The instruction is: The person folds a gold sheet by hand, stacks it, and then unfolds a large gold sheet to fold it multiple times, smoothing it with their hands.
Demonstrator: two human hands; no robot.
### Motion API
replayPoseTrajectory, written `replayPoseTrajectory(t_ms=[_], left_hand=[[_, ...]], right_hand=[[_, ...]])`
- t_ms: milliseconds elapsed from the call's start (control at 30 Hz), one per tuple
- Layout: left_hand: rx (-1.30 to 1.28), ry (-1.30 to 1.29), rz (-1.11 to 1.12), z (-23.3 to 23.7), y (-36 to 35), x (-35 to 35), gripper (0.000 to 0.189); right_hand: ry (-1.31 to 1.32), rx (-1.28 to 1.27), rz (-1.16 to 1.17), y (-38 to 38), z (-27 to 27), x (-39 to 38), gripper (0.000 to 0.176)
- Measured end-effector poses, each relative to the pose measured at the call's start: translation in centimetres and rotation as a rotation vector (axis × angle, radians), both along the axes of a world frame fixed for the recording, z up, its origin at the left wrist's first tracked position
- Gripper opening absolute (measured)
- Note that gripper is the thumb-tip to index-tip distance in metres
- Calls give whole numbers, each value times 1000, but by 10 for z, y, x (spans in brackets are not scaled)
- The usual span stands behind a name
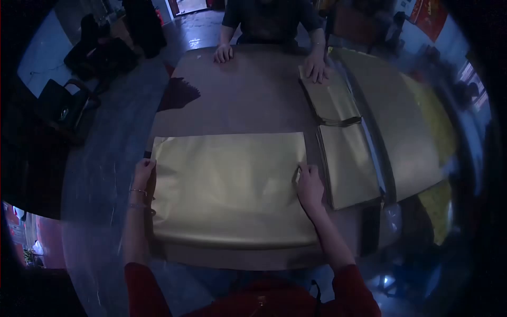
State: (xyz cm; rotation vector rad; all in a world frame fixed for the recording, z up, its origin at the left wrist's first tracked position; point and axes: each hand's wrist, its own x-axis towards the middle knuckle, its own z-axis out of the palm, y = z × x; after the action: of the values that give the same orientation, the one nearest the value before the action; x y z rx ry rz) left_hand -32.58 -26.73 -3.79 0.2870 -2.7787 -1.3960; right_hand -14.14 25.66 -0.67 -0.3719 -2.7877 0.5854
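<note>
A wide gold sheet (227,185), which looks like paper or foil, lies across the near part of the table. Its edge toward me is rounded over like a fold. My left hand (143,171) is closed on the sheet's left edge, fingers bent in a pinch. At the right edge, my right hand (310,185) grips the sheet between thumb and fingers, and the edge there is slightly curled. Shallow creases run inward from the left side. Just right of my right hand lies a stack of folded gold sheets (348,164).
Across the table (237,95) stands a person, one hand (223,53) on the tabletop, the other (316,68) on a farther gold stack (330,98). A large gold-brown sheet (396,121) covers the right side. A dark jagged-edged patch (177,96) is at left; a chair (60,108) stands beyond.
</note>
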Motion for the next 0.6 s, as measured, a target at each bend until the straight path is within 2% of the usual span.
replayPoseTrajectory(t_ms=[167,267,333,467,533,567,600], left_hand=[[-52,56,-28,-15,-10,-10,20],[-104,-18,-30,-5,-7,-6,19],[-6,-63,-53,3,-4,-3,22],[-148,-7,-56,-1,-10,-14,21],[-93,-63,-100,-4,-22,-17,22],[-115,10,-127,-13,-30,-21,22],[-126,-10,-142,-4,-21,-18,22]], right_hand=[[-55,23,-42,-3,5,-1,45],[-92,10,-62,-5,8,0,48],[-9,23,-50,-4,6,0,48],[-48,109,-55,-3,8,3,51],[153,431,-21,-3,20,19,48],[121,416,-34,-1,38,34,48],[21,201,-175,4,67,50,47]])
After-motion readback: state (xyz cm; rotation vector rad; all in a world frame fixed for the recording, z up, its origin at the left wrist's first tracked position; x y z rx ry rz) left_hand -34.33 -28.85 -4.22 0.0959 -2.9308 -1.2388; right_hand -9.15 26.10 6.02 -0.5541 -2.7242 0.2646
